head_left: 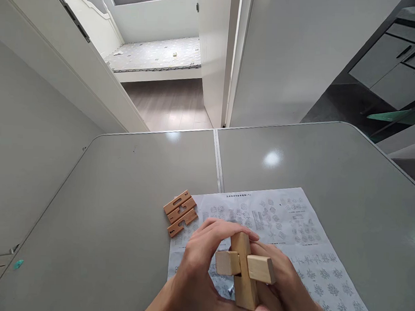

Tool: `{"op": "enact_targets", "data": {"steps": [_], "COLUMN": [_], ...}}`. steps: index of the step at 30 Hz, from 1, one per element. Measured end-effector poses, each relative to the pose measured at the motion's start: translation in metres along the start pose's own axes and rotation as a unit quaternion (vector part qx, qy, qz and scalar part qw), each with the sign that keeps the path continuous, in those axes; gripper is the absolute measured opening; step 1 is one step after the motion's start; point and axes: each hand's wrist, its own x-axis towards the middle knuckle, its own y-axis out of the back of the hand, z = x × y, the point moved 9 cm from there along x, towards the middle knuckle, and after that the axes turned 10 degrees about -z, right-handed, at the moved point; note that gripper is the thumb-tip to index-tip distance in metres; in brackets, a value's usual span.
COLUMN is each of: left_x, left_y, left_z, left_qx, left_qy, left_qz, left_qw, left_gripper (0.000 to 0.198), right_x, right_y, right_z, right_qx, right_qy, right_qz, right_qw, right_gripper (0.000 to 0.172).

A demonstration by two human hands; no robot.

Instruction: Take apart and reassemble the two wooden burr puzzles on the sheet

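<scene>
Both hands close around a light wooden interlocking burr puzzle above the printed sheet. My left hand curls round its left side, with fingers over the far end and the thumb near its lower end. On the other side, my right hand wraps the puzzle from the right and below; some of its fingers are hidden. One bar stands lengthwise, and two block ends jut up on either side of it. Beyond my left hand, several flat brown notched wooden pieces with numbers lie side by side, partly over the sheet's corner.
A white instruction sheet with small printed diagrams lies under my hands. The grey table has a seam across its middle and a far edge near a doorway. A bed stands in the room beyond. A small teal object is at the left edge.
</scene>
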Motion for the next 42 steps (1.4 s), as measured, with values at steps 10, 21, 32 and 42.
{"op": "enact_targets", "data": {"steps": [10, 21, 32, 42], "left_x": [0.002, 0.002, -0.005, -0.016], "left_y": [-0.001, 0.0, 0.006, 0.011], "left_z": [0.003, 0.006, 0.002, -0.002], "left_qx": [0.005, 0.015, 0.014, 0.002], "left_qy": [-0.031, -0.036, -0.086, -0.069], "left_qz": [0.008, -0.015, 0.03, 0.079], "left_qw": [0.999, 0.999, 0.996, 0.995], "left_gripper": [0.083, 0.083, 0.09, 0.091], "right_x": [0.002, 0.0, -0.002, 0.009], "right_y": [0.003, -0.002, -0.001, 0.0], "right_z": [-0.003, 0.002, 0.002, -0.002], "right_qx": [-0.032, 0.016, -0.024, -0.012], "right_qy": [0.024, 0.01, 0.03, 0.033], "right_qz": [0.009, -0.032, -0.021, -0.083], "right_qw": [0.999, 0.999, 0.999, 0.996], "right_gripper": [0.034, 0.028, 0.019, 0.029]}}
